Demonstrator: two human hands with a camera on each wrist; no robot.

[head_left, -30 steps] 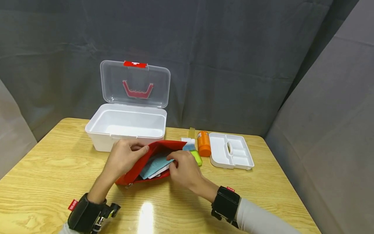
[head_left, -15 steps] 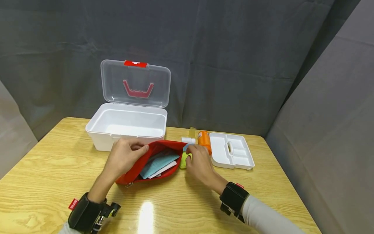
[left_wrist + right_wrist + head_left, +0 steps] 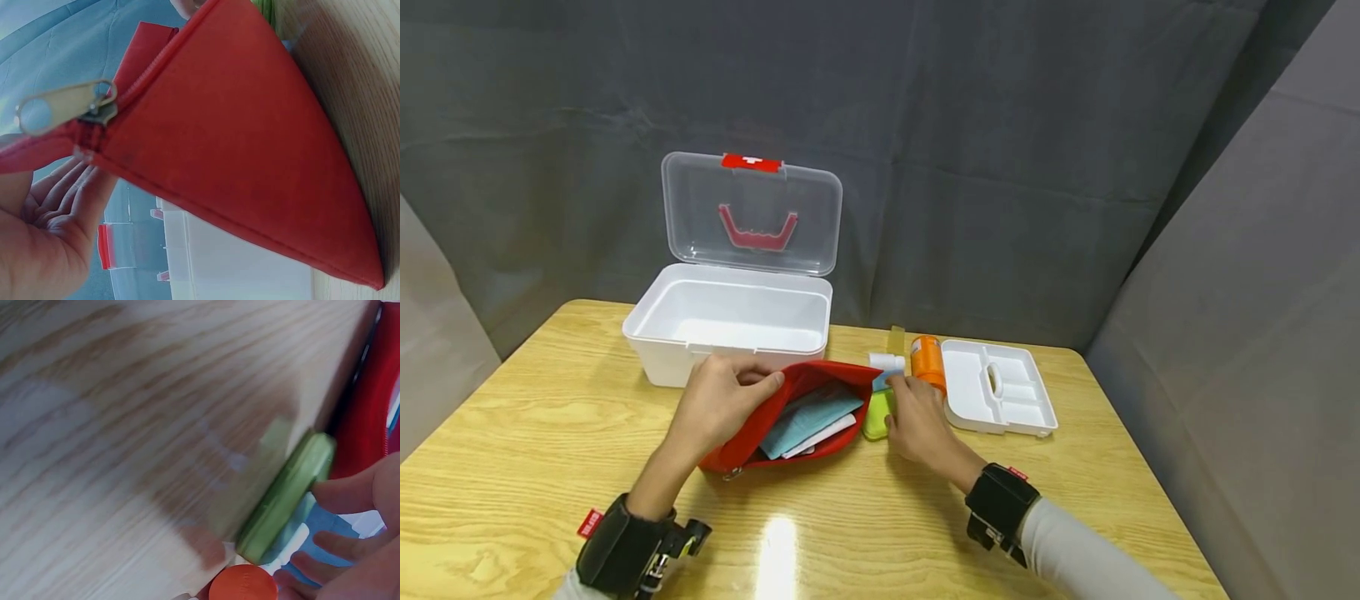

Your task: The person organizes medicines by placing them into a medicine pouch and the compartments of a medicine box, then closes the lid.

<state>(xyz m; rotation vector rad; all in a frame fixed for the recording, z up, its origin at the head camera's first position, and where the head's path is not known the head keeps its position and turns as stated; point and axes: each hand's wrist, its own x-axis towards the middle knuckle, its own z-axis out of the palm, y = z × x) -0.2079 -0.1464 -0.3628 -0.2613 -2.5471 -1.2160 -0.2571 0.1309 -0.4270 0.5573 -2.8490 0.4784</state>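
Observation:
My left hand (image 3: 718,400) pinches the upper edge of a red zippered pouch (image 3: 730,450), keeping its mouth spread. Inside it lie a pale blue folded item (image 3: 808,417) and white packets (image 3: 823,435). The pouch's metal zip pull (image 3: 62,106) hangs close to the left wrist camera. My right hand (image 3: 921,421) is at a small lime-green case (image 3: 877,415) beside the pouch. In the right wrist view the thumb is at the green case (image 3: 287,500), with the other fingers spread over a blue packet (image 3: 322,528). The hand hides part of the case in the head view.
Behind the pouch stands a white first-aid box (image 3: 730,321) with its clear lid (image 3: 805,217) raised. An orange pill bottle (image 3: 928,360), a small white bottle (image 3: 887,362) and a yellowish strip (image 3: 896,340) lie right of it. Farther right sits a white divided tray (image 3: 1000,387).
My right hand has drawn out of the pouch's mouth and moved right to the green case. The pale blue item and white packets stay in the pouch. My left hand keeps its hold.

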